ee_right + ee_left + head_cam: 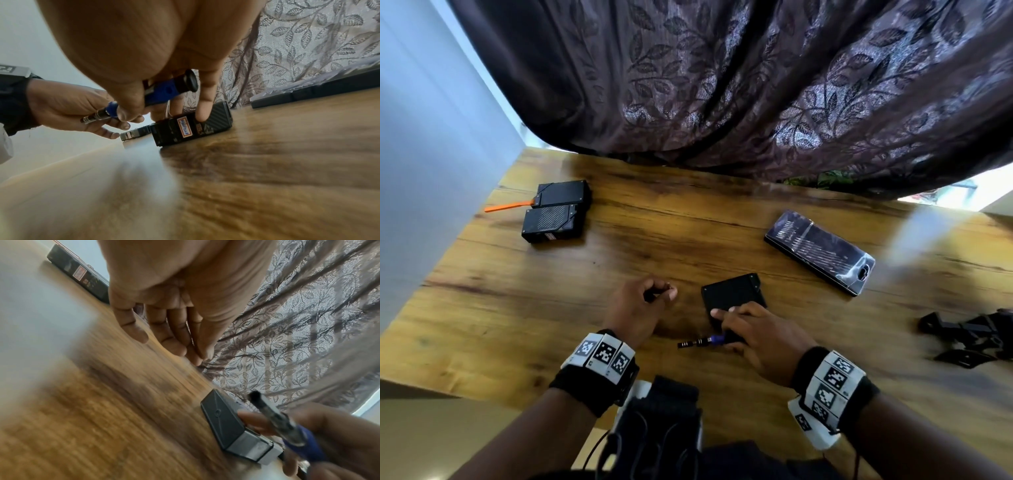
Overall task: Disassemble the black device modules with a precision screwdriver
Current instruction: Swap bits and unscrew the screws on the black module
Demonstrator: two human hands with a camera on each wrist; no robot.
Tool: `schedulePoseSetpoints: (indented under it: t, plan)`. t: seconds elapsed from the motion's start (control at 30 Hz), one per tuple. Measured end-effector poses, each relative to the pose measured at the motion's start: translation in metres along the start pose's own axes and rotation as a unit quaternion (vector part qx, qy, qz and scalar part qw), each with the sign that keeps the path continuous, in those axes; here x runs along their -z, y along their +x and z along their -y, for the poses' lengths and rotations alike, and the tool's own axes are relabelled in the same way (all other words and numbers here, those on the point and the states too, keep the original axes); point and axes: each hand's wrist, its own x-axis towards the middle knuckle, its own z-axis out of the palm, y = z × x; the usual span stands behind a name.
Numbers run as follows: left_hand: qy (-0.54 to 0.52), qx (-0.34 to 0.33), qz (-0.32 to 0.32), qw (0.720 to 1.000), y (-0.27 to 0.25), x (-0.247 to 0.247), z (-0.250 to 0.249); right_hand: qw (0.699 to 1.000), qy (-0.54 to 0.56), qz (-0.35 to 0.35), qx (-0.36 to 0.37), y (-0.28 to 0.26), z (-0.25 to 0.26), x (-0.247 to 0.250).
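Observation:
A black device module (732, 294) (205, 128) lies flat on the wooden table (654, 240) in front of me. My right hand (739, 325) (162, 112) holds a blue-handled precision screwdriver (705, 341) (162, 92) under the thumb, its metal tip pointing left. Its fingertips (202, 116) rest on the module's top. My left hand (654, 298) (164, 337) hovers just left of the module with loosely curled fingers and holds nothing. Two more black modules (561, 193) (553, 224) lie at the back left.
An orange pry tool (506, 206) lies beside the far modules. A bit case with a clear lid (820, 251) lies at the back right. Black loose parts (969, 339) sit at the right edge. A patterned curtain (756, 85) hangs over the table's far edge.

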Motion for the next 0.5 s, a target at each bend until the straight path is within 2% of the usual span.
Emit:
schedulePoseSetpoints:
  t: [0.17, 0.27, 0.4, 0.5]
  plan:
    - [0.012, 0.002, 0.006, 1.0, 0.0, -0.007, -0.001, 0.998, -0.061, -0.022, -0.007, 0.013, 0.006, 0.001]
    - [0.007, 0.003, 0.019, 1.0, 0.001, -0.01, -0.001, 0.997, -0.033, -0.039, -0.059, 0.014, 0.002, 0.003]
    - [-0.017, 0.001, 0.033, 0.999, 0.004, -0.011, 0.0, 0.982, 0.03, -0.124, -0.139, 0.009, -0.02, -0.003]
    - [-0.052, -0.015, 0.066, 0.996, 0.005, -0.01, -0.005, 0.957, 0.086, -0.209, -0.182, -0.003, -0.033, -0.005]
